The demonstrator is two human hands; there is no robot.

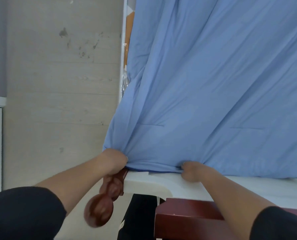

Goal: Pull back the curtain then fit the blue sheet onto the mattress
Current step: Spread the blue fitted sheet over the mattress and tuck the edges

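Note:
The blue sheet [213, 92] covers most of the mattress and runs away from me, creased in long diagonal folds. Its near hem lies across the white mattress [161, 184], whose near end shows bare. My left hand [114, 161] grips the sheet's near left corner at the mattress corner, with the fabric bunched in the fist. My right hand [191, 171] pinches the hem further right, pressing it against the mattress top. No curtain is in view.
A dark red wooden bedpost [102, 203] with rounded knobs stands at the mattress's near left corner, just under my left hand. A red wooden bed frame [187, 215] runs below the mattress. Pale wood-look floor [57, 84] lies to the left.

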